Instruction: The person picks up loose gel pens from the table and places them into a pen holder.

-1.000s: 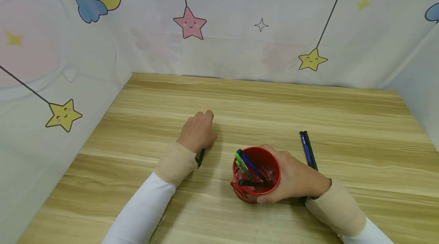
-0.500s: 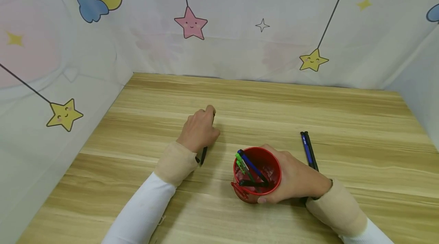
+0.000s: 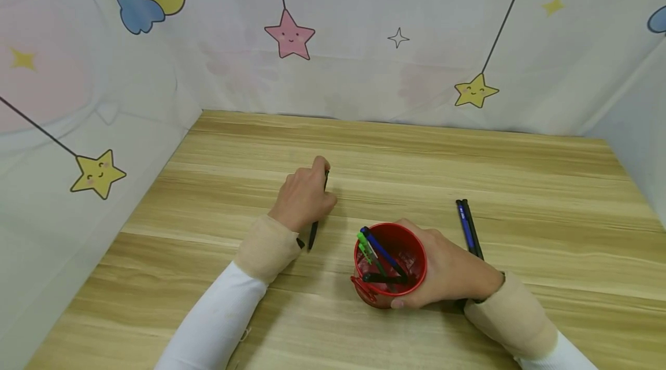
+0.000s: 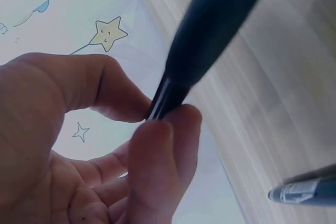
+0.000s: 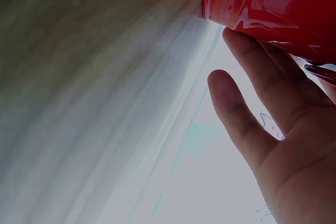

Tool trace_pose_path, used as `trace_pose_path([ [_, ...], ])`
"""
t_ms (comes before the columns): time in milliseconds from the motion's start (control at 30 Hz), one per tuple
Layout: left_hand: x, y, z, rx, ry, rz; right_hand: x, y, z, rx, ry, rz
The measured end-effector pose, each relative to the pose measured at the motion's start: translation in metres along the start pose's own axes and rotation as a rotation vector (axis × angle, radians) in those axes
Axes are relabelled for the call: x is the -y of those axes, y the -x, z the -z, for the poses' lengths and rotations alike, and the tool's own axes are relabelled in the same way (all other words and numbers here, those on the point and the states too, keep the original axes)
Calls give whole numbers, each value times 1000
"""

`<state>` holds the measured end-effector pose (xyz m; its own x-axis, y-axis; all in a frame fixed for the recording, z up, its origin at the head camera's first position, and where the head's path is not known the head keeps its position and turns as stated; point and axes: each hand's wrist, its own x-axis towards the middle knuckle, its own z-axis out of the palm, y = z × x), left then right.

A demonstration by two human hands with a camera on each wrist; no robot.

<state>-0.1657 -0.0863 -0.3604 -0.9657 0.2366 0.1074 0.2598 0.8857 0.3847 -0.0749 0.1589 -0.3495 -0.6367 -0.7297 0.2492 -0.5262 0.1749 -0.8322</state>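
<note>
My left hand (image 3: 304, 196) pinches a black pen (image 3: 313, 235) between thumb and fingertips over the left middle of the table. In the left wrist view the same pen (image 4: 210, 30) slants up close to the camera from the fingertips. My right hand (image 3: 442, 266) grips a red cup (image 3: 414, 260) from its right side, with the thumb at the near side. A blue pen (image 3: 382, 251), a green pen (image 3: 366, 248) and a black pen (image 3: 382, 278) lean inside the cup. In the right wrist view two fingers stretch below the red wall (image 5: 283, 9).
A blue pen (image 3: 465, 225) and a black pen (image 3: 473, 234) lie side by side right of the cup, partly behind the right wrist. Another pen (image 4: 307, 191) lies on the table near the left hand. A printed cloth (image 3: 354, 87) borders the wooden table (image 3: 390, 167).
My left hand has moved slightly forward and to the right with the black pen, and more of the pen now shows. My right hand and the cup have stayed in place.
</note>
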Motion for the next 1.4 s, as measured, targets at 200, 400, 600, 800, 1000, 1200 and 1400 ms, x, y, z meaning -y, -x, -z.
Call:
trace_pose_path([
  [200, -1, 1, 1, -14, 18, -14, 0, 0, 0, -3, 1, 4],
  [400, -2, 2, 1, -27, 36, -27, 1, 0, -1, -7, 5, 10],
  [600, -2, 2, 2, -52, 48, -47, 3, -1, -1, -6, 10, 6],
  [800, -2, 2, 1, -89, 58, -74, 3, 0, -2, -10, 12, 13],
  [1000, -3, 3, 2, -101, 67, -81, -11, 2, -5, -5, 7, 9],
  [1200, -2, 3, 3, -121, 77, -103, -13, 2, -5, -7, 19, 23],
  [1400, -2, 3, 4, -139, 88, -122, 1, -1, -3, -12, 10, 23],
])
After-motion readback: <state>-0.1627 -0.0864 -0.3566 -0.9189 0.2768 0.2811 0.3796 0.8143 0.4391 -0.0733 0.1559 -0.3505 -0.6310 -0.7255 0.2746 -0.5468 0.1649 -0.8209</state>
